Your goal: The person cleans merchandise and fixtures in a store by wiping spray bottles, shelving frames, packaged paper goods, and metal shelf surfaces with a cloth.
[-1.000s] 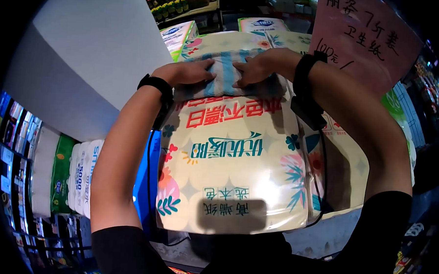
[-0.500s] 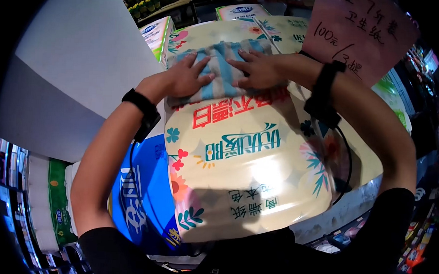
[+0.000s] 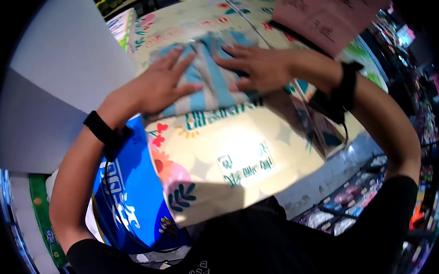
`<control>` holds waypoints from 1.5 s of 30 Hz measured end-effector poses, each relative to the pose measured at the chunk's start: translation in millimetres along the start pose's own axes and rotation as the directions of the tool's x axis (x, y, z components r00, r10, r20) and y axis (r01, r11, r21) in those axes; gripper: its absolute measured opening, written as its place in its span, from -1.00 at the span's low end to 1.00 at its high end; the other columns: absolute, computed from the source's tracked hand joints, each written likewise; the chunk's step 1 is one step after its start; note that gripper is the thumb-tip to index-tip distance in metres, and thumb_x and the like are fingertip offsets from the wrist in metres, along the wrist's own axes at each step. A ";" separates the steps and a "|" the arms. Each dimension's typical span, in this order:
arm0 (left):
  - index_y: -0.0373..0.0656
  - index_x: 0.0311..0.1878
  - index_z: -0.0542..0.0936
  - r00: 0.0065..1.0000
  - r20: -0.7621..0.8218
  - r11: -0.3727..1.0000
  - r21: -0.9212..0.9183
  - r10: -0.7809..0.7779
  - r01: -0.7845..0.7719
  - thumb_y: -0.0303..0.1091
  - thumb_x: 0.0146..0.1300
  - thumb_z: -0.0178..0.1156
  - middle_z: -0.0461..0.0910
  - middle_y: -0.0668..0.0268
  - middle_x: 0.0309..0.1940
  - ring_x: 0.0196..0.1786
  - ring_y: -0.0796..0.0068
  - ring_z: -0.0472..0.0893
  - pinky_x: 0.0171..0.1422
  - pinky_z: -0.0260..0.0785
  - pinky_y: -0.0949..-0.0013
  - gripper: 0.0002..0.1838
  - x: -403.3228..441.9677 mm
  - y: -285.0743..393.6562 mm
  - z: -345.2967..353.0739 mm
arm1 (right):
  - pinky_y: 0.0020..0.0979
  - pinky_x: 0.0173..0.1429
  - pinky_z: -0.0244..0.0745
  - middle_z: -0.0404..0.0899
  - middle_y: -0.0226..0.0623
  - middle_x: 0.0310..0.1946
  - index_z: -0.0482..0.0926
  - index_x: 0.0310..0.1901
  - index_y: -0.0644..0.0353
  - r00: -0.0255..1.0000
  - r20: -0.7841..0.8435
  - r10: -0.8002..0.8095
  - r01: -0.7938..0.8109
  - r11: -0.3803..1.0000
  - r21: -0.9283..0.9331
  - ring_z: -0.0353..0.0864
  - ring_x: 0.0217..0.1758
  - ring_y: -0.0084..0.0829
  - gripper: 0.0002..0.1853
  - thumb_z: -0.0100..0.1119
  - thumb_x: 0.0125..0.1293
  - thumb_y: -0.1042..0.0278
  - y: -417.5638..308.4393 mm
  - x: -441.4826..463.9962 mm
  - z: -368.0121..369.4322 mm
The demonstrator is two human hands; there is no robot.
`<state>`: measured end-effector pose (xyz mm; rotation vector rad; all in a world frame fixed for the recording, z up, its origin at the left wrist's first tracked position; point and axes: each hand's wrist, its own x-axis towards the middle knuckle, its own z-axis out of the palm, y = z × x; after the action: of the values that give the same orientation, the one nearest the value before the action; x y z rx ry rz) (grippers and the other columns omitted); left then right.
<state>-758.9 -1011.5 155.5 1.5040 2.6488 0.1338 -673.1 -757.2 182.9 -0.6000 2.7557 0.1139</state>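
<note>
A light-blue and white striped cloth [image 3: 209, 85], rumpled and folded, lies across a large cream pack of toilet paper [image 3: 206, 161] printed with flowers and teal characters. My left hand [image 3: 163, 83] presses on the cloth's left part, fingers spread. On its right part rests my right hand [image 3: 259, 65], palm down with the fingers apart. Both hands lie on top of the cloth rather than gripping it. The cloth covers part of the printing on the pack.
Beside the cream pack at left is a blue pack [image 3: 134, 192]. A pink handwritten sign [image 3: 327, 21] stands at upper right. A white pillar [image 3: 65, 71] rises at left. Shelves of goods [image 3: 339, 201] run along the right.
Both hands and the cloth have moved toward me over the pack, reaching the teal characters. Red characters formerly below the cloth now show beyond it. The camera view has shifted and tilted.
</note>
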 end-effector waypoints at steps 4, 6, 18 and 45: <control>-0.14 0.59 0.05 0.999 0.026 0.999 0.014 -0.039 0.038 0.06 0.45 0.09 -0.09 -0.15 0.59 0.61 -0.16 -0.01 0.64 -0.07 0.06 -0.19 -10.2 23.2 0.1 | 0.00 0.65 -0.14 -0.14 0.06 0.61 0.00 0.60 -0.03 0.998 -0.061 0.015 -0.011 0.997 0.077 -0.16 0.67 0.05 -0.19 -0.13 0.48 -0.31 -4.3 -16.6 8.5; -0.18 0.59 0.06 0.998 0.051 0.996 0.082 0.028 -0.032 0.01 0.44 0.10 -0.08 -0.20 0.58 0.60 -0.21 -0.01 0.63 -0.07 0.03 -0.19 -31.2 45.5 -0.9 | 0.01 0.64 -0.09 -0.13 0.06 0.61 0.03 0.59 -0.06 0.996 -0.093 -0.014 0.019 0.999 0.049 -0.14 0.66 0.06 -0.21 -0.10 0.48 -0.28 -15.1 -44.9 19.9; -0.21 0.56 0.12 0.966 0.253 0.998 0.014 0.050 -0.056 0.09 0.37 0.16 -0.06 -0.27 0.55 0.59 -0.29 -0.03 0.60 -0.06 -0.14 -0.14 -61.1 170.1 -16.0 | 0.01 0.56 0.12 0.09 0.11 0.53 0.24 0.50 0.05 0.932 -0.290 -0.216 0.275 0.944 0.180 0.08 0.59 0.07 -0.35 -0.01 0.49 -0.06 -0.2 -178.2 70.9; -0.04 0.59 0.09 0.987 0.018 0.987 0.011 -0.158 0.158 0.09 0.53 -0.04 -0.09 -0.10 0.60 0.62 -0.13 -0.03 0.63 -0.04 0.06 -0.28 177.9 316.8 30.0 | 0.04 0.59 0.02 0.31 0.39 0.33 0.19 0.52 0.03 0.981 -0.190 -0.028 -0.005 0.985 -0.172 0.24 0.49 0.18 -0.18 -0.23 0.45 -0.41 215.7 -245.2 93.5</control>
<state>-576.3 -696.0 157.7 1.2842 2.7438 0.0943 -524.9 -451.7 175.7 -0.7060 2.9490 0.3100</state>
